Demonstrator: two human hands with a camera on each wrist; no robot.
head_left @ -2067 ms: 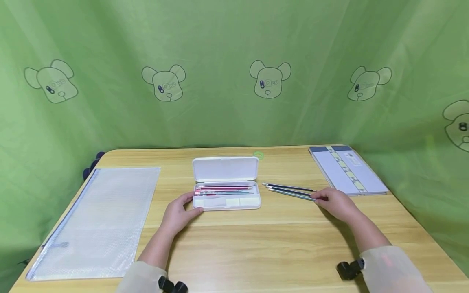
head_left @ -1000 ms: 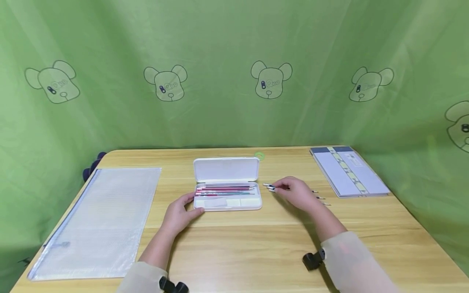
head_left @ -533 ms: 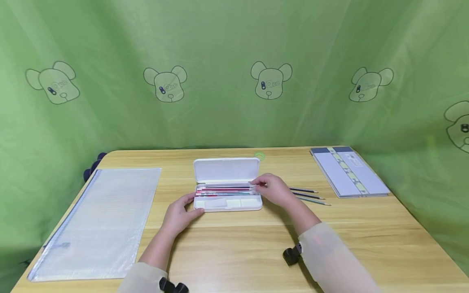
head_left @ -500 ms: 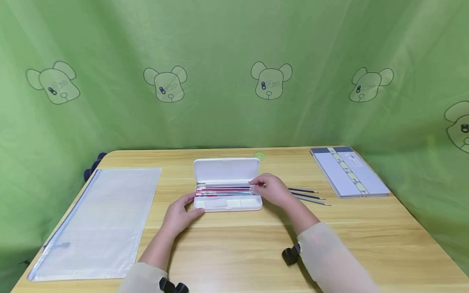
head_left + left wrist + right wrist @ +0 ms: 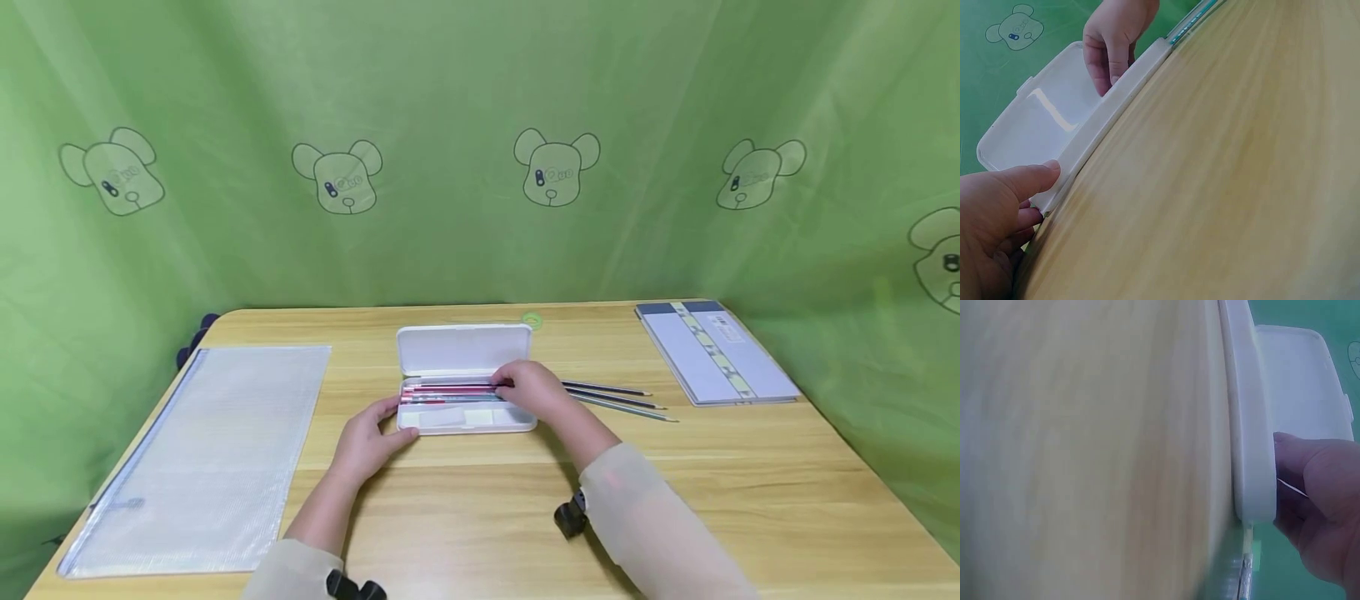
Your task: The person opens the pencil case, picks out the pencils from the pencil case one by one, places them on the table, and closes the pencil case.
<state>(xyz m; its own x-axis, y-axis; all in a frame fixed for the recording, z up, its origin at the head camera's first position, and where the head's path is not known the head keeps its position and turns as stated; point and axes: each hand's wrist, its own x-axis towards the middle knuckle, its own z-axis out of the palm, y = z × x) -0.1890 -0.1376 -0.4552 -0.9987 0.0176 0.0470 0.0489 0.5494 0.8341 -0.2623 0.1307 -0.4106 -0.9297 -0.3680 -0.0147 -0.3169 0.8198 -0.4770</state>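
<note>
A white pencil case (image 5: pixel 468 427) lies with its lid (image 5: pixel 463 348) raised; red and teal pencils (image 5: pixel 442 392) and pale blocks (image 5: pixel 478 417) are inside. My left hand (image 5: pixel 367 440) holds the case's left end, thumb on the front rim and fingers round the side. My right hand (image 5: pixel 531 388) reaches into the right half, bent fingers pointing down at the pencils. In the left wrist view the case wall (image 5: pixel 1110 119) hides the right fingertips, so whether they grip a pencil I cannot tell. Three loose pencils (image 5: pixel 618 400), two dark and one teal, lie just right of the case.
On the left is a clear mesh zip pouch (image 5: pixel 210 458). Notebooks (image 5: pixel 712 350) with a patterned band lie at the back right. A small green ring (image 5: pixel 532 320) sits behind the case. A green curtain (image 5: pixel 450 250) hangs along the table's back edge.
My right hand has moved left, from the loose pencils' tips past their blunt ends and into the case. The left hand still holds the case, and the loose pencils remain on the table.
</note>
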